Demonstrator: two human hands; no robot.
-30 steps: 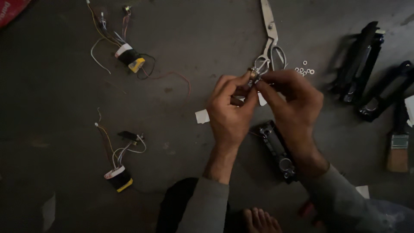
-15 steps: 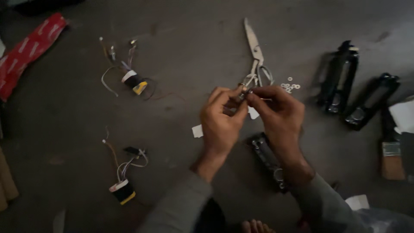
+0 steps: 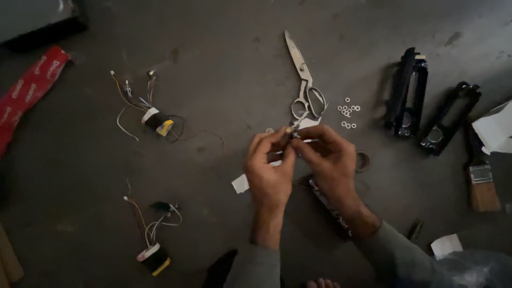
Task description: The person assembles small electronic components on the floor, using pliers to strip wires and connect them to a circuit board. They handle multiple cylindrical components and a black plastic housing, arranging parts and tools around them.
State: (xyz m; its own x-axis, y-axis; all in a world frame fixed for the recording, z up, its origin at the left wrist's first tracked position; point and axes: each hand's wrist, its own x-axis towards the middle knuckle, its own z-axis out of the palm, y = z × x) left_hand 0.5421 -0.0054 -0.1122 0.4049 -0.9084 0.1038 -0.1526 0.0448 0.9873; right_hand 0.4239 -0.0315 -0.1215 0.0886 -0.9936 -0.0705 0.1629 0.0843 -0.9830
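Between the fingertips of both hands, a small slim part is pinched just below the scissors' handles.

Compared with a second ago, the left hand (image 3: 271, 173) and right hand (image 3: 328, 160) are still pressed together and closed on the same small part (image 3: 292, 129); only the view has shifted, so the work on it looks unfinished. Just above the hands lie the scissors (image 3: 305, 80), with small white rings (image 3: 348, 113) to the right. A long black part (image 3: 330, 205) lies under the right wrist. Farther right stand two black frames (image 3: 408, 93) and a paintbrush (image 3: 481, 184); far left, wire bundles (image 3: 154, 118) rest on the floor (image 3: 213, 42).
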